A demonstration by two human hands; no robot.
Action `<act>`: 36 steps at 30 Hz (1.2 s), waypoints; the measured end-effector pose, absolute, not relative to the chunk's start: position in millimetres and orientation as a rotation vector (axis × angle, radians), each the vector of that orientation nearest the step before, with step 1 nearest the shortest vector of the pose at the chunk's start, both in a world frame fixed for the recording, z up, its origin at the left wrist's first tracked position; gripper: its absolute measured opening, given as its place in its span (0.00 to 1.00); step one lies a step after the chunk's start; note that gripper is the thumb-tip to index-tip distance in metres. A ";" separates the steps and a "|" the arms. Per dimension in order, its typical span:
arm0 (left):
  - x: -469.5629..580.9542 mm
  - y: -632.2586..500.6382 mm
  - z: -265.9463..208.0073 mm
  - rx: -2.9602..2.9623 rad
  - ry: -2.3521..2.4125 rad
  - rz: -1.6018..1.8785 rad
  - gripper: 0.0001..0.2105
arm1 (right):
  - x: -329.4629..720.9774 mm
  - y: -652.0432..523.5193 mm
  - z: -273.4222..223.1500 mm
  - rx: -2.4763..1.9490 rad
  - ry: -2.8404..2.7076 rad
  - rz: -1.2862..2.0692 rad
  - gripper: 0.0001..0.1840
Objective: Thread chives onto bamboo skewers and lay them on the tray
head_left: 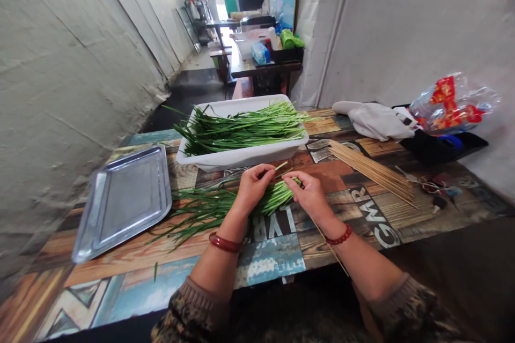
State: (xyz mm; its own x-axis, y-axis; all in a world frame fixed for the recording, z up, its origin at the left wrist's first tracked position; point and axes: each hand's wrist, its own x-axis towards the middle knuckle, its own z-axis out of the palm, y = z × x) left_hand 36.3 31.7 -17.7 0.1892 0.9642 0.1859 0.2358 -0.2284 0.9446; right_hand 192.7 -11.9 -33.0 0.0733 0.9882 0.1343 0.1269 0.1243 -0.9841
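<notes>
My left hand (254,186) is closed in a pinch around a garlic chive stalk (281,165), its pale end sticking out past the fingertips. My right hand (309,194), just beside it, pinches a thin bamboo skewer (330,247) that slants down under the wrist toward the table edge. Beneath both hands lies a loose pile of garlic chives (207,208), pale ends to the right. Behind them stands a white plastic tub (241,159) heaped with more chives (245,129). Whether the skewer tip touches the stalk is too small to tell.
A metal tray (129,206) lies at the left. To the right are a bundle of bamboo skewers (372,172), scissors (426,185) with keys, a light cap (376,119) and a plastic bag (450,104). Farther back, another table (261,68) holds containers; two people stand near the doorway.
</notes>
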 end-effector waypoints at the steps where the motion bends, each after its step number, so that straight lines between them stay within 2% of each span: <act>1: 35.2 31.7 -16.5 1.584 1.154 1.112 0.09 | 192.6 -8.1 -29.7 -1.234 -1.332 0.965 0.17; 8: 32.4 31.0 -14.2 1.563 1.196 1.149 0.09 | 190.1 2.4 -26.0 -1.249 -1.429 0.799 0.15; 36: 35.8 31.4 -17.8 1.735 1.181 1.169 0.07 | 190.7 0.2 -34.2 -1.237 -1.403 0.833 0.16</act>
